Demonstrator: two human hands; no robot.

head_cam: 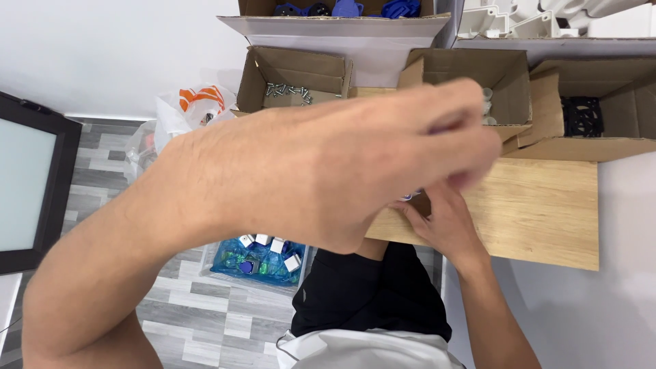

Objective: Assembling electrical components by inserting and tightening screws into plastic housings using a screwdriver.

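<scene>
Along the far edge of the wooden table (pixel 547 205), several open brown cardboard boxes are lined up: a small box of screws (pixel 290 78) at the left, with grey metal screws seen lying on its floor; a middle box (pixel 506 82) in which pale round parts are partly seen; and a right-hand box (pixel 601 109) in which a black lattice-like part is held. Behind them, on a white ledge, a wider carton of blue plastic parts (pixel 342 10) is set, and white moulded pieces are seen at the top right. On the grey plank floor below the table, a clear bin (pixel 263 260) is placed, filled with blue and green pieces and small white cubes; beside the wall a white plastic bag with orange marks (pixel 195 102) is slumped. A dark-framed panel is seen at the left edge. The left hand (pixel 328 171) is raised close to the camera and blurred; its fingers are stretched forward over the table toward the middle box, and whether anything is gripped cannot be told. The right hand (pixel 444 222) is laid at the near edge of the table, fingers curled loosely around a small object (pixel 408 197) of which only a blue and white sliver is seen; most of it is hidden behind the left hand.
</scene>
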